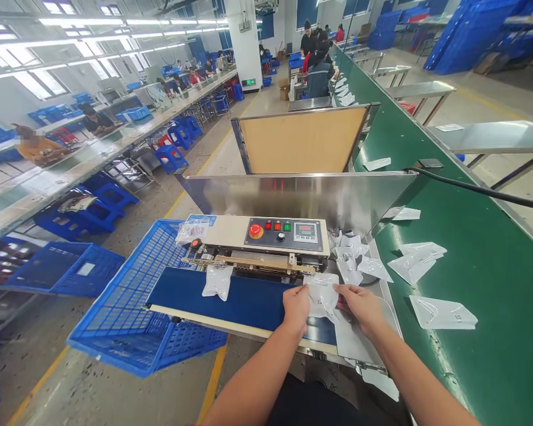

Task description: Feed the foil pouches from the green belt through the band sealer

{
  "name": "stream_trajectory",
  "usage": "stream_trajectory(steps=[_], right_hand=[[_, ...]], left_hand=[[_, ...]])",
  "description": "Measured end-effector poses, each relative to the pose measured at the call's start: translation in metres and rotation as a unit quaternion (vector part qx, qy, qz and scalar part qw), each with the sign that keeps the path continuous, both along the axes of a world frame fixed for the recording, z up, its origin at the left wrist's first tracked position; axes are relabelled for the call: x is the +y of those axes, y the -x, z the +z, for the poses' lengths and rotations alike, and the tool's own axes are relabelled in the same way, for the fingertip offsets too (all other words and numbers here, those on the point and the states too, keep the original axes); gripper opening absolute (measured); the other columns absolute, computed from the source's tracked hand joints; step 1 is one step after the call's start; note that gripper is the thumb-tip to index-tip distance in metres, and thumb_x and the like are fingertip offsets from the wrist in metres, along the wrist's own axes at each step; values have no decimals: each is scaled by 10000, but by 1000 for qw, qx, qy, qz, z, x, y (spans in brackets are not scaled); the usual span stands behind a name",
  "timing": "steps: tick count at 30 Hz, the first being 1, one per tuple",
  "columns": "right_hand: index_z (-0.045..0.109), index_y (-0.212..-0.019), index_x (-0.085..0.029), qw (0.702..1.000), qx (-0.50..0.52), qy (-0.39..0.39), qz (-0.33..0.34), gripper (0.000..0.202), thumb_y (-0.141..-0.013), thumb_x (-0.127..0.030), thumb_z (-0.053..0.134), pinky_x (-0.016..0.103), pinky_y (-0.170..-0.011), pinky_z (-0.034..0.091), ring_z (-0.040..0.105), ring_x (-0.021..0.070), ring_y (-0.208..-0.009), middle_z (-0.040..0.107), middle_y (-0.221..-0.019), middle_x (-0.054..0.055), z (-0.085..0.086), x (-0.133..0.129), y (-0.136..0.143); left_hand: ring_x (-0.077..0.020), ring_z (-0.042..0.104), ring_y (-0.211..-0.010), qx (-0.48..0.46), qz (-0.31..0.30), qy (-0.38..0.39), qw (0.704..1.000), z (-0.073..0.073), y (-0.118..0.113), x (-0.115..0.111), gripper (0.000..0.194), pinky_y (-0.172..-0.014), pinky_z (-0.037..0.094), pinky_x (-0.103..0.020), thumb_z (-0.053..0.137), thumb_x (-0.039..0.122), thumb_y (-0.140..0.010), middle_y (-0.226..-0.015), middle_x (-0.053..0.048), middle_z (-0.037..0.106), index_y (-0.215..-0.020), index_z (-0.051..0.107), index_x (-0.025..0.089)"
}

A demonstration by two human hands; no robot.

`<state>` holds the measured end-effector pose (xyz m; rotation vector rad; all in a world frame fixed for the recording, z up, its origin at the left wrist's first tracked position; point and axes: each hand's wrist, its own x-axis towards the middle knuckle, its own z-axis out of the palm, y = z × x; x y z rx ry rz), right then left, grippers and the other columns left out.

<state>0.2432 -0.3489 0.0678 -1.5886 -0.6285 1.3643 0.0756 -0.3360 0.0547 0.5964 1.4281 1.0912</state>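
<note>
A white plastic pouch (322, 296) is stretched between my two hands at the right end of the band sealing machine (222, 232). My left hand (296, 309) pinches its left edge, and my right hand (359, 305) grips its right edge. The pouch's top edge lies against the machine's sealing slot. Below it runs the blue conveyor belt (257, 302). Farther left, another white pouch (217, 281) hangs from the slot over the belt. A heap of white pouches (350, 257) lies just beyond my right hand.
A blue plastic basket (111, 302) stands under the belt's left end. On my right, a long green conveyor (435, 266) carries several white pouches. A steel panel (293, 195) rises behind the machine, and a black cable (479, 189) crosses the green conveyor. People sit at lines farther off.
</note>
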Motion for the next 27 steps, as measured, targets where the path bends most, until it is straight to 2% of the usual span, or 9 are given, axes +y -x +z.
stream_trajectory(steps=[4, 6, 8, 11, 14, 16, 20, 23, 27], right_hand=[[803, -849, -182, 982, -170, 50, 57, 502, -793, -681, 815, 361, -624, 545, 734, 267, -721, 797, -813, 137, -7, 38, -25], [799, -870, -191, 932, -352, 58, 70, 408, -839, -597, 764, 383, -690, 521, 753, 308, -811, 801, -852, 152, -13, 65, -48], [779, -825, -203, 880, -458, 67, 105, 274, -798, -476, 786, 404, -756, 512, 762, 345, -879, 798, -859, 165, -17, 89, -66], [674, -695, -243, 865, -478, 67, 138, 219, -803, -423, 735, 416, -777, 501, 764, 360, -885, 796, -856, 164, -17, 100, -74], [532, -635, -275, 872, -482, -47, 67, 322, -881, -462, 623, 406, -823, 506, 768, 350, -1034, 834, -1058, 151, 0, 69, -61], [494, -622, -282, 871, -471, -138, -2, 384, -908, -510, 608, 389, -834, 514, 761, 338, -1114, 838, -1157, 132, 16, 33, -46], [594, -667, -261, 889, -415, -189, -50, 450, -905, -628, 700, 352, -721, 522, 744, 243, -820, 843, -1176, 123, 43, -37, -19], [734, -795, -239, 940, -278, -198, -17, 492, -891, -722, 737, 332, -671, 555, 699, 219, -697, 825, -919, 111, 46, -63, -12], [807, -1118, -219, 984, -121, -129, -34, 626, -840, -779, 781, 317, -579, 547, 638, 197, -608, 753, -774, 46, 39, -71, -20]], left_hand=[[-191, 640, -629, -24, 32, -11, 999, 4, 33, -2, 557, -618, 493, -293, 886, 684, -698, -652, -47, 695, -703, 768, 140], [-244, 738, -778, 7, 59, -40, 997, 10, 55, -7, 525, -713, 566, -320, 888, 646, -757, -819, -103, 792, -838, 826, 131], [-296, 781, -1027, 109, 116, -86, 983, 20, 77, -18, 496, -853, 610, -347, 873, 587, -842, -1114, -162, 837, -1073, 857, 149], [-305, 759, -1189, 276, 152, -169, 934, 35, 94, -41, 483, -963, 624, -382, 757, 557, -991, -1353, -186, 785, -1310, 804, 198], [-276, 800, -998, 315, 25, -256, 913, 43, 75, -57, 380, -902, 663, -399, 646, 523, -1076, -1146, -150, 836, -1183, 826, 206], [-296, 807, -1059, 311, -74, -309, 896, 42, 47, -58, 376, -972, 669, -437, 650, 503, -1076, -1176, -155, 842, -1218, 824, 202], [-356, 736, -1314, 279, -199, -372, 863, 39, -7, -45, 550, -1153, 587, -492, 635, 533, -1069, -1427, -202, 773, -1465, 733, 163], [-270, 793, -1011, 225, -249, -336, 880, 37, -24, -42, 471, -952, 615, -365, 481, 493, -1141, -1124, -128, 854, -1233, 834, 194], [-162, 545, -648, 191, -241, -261, 915, 32, -20, -49, 568, -643, 429, -276, 447, 505, -1144, -698, -21, 665, -831, 783, 172]])
